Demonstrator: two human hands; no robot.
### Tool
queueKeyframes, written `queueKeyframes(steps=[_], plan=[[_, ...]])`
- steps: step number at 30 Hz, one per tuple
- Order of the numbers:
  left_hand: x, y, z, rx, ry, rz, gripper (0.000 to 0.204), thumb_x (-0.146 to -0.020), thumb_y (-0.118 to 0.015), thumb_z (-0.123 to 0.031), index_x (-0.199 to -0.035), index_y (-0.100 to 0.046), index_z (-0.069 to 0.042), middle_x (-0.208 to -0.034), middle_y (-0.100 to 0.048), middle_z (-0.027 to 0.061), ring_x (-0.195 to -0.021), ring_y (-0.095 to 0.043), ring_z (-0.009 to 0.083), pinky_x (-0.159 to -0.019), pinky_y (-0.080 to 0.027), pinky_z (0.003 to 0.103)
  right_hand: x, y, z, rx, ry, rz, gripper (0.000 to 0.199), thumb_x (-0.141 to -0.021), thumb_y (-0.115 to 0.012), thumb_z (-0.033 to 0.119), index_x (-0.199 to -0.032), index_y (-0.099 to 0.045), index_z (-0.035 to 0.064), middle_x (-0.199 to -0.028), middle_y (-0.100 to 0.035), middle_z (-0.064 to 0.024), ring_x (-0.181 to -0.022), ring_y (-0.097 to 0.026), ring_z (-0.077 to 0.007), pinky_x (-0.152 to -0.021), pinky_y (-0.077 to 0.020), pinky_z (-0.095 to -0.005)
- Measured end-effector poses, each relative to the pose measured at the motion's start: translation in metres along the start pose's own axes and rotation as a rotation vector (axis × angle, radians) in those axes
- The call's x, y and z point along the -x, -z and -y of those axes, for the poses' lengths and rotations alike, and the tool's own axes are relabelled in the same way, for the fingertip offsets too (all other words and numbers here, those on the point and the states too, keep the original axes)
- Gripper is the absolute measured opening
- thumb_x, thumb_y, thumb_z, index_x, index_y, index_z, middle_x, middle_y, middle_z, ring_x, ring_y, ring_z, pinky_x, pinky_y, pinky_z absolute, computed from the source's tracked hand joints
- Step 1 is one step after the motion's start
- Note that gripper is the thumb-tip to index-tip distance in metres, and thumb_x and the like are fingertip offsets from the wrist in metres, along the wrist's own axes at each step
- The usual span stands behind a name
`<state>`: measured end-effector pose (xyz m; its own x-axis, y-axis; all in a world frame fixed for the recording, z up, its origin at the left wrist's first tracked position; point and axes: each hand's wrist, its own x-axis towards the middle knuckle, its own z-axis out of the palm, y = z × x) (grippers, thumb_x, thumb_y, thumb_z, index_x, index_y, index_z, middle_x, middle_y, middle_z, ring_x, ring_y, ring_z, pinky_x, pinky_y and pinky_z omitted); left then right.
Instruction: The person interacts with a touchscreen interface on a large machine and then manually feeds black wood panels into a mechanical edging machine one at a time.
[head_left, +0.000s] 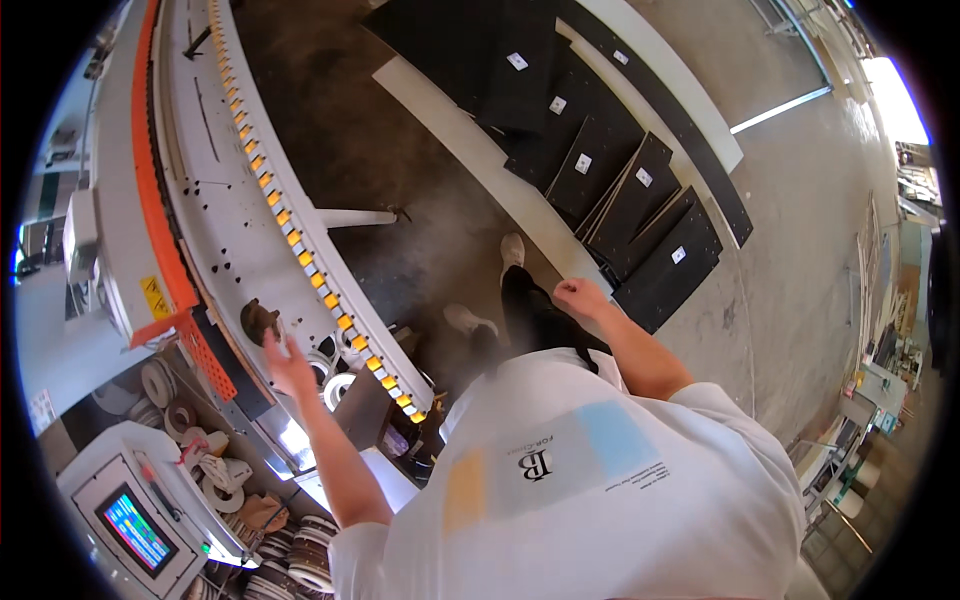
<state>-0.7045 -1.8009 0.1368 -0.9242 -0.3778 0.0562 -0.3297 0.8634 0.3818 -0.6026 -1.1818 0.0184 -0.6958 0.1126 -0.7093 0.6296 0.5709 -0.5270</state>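
Left hand (287,365) spread open beside the machine (230,215), right hand (580,297) fisted empty near stiff, likely heavy black panels (640,200), best gripped by long edges.

Single head-worn fisheye, steeply downward over torso, near machine (230,200), floor (800,200).

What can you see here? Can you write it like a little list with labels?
place: workshop with a concrete floor
left hand: open, empty, raised beside the long machine
right hand: loosely closed, holding nothing, swung out over the floor
machine: white, with an orange strip and a row of yellow rollers
panels: dark flat boards stacked on the floor
screen: lit, lower left
tape rolls: piled by the screen
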Motion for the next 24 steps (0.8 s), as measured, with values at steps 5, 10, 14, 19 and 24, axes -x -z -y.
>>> queueKeyframes(steps=[5, 10, 14, 19, 24], plan=[[0.027, -0.075, -0.094, 0.264, 0.315, 0.267, 0.066, -0.102, -0.060, -0.038, -0.152, -0.037, 0.000, -0.136, -0.061, 0.0209, -0.122, -0.060, 0.0379, -0.101, -0.048, 0.042, -0.097, 0.010, -0.067, 0.012, -0.180, -0.146, 0.035, -0.089, -0.066, 0.042, -0.106, -0.077, 0.0134, -0.097, -0.076, -0.0102, -0.092, -0.071, -0.0263, -0.082, -0.0546, -0.0387], [0.017, -0.070, -0.161, 0.064, 0.468, 0.186, 0.068, -0.100, -0.061, -0.042, -0.150, -0.036, -0.002, -0.135, -0.058, 0.0262, -0.117, -0.060, 0.0438, -0.097, -0.047, 0.050, -0.214, 0.050, -0.085, 0.042, -0.027, -0.325, 0.040, -0.093, -0.058, 0.047, -0.094, -0.068, 0.0077, -0.100, -0.073, -0.0154, -0.099, -0.069, -0.0354, -0.085, -0.0533, -0.0453], [0.021, -0.079, -0.139, -0.101, 0.345, 0.086, 0.062, -0.102, -0.060, -0.039, -0.145, -0.040, 0.000, -0.134, -0.058, 0.0259, -0.117, -0.060, 0.0405, -0.096, -0.049, 0.047, -0.298, 0.078, -0.089, -0.119, -0.444, -0.448, 0.092, -0.086, -0.073, 0.056, -0.148, -0.043, -0.0050, -0.139, -0.058, -0.0285, -0.133, -0.054, -0.0408, -0.111, -0.0430, -0.0426], [0.020, -0.084, -0.152, -0.040, 0.409, 0.077, 0.058, -0.103, -0.060, -0.033, -0.146, -0.039, 0.001, -0.133, -0.056, 0.0251, -0.116, -0.060, 0.0369, -0.097, -0.049, 0.044, -0.347, 0.066, -0.100, -0.134, -0.585, -0.612, 0.101, -0.074, -0.083, 0.059, -0.142, -0.048, -0.0076, -0.142, -0.056, -0.0273, -0.133, -0.054, -0.0403, -0.111, -0.0437, -0.0426], [0.023, -0.082, -0.163, -0.051, 0.490, 0.092, 0.058, -0.105, -0.057, -0.031, -0.148, -0.034, 0.001, -0.132, -0.056, 0.0258, -0.116, -0.060, 0.0370, -0.097, -0.049, 0.045, -0.335, 0.016, -0.077, -0.282, -0.671, -0.641, 0.109, -0.058, -0.096, 0.055, -0.135, -0.053, -0.0093, -0.138, -0.059, -0.0261, -0.129, -0.057, -0.0368, -0.108, -0.0467, -0.0416]])
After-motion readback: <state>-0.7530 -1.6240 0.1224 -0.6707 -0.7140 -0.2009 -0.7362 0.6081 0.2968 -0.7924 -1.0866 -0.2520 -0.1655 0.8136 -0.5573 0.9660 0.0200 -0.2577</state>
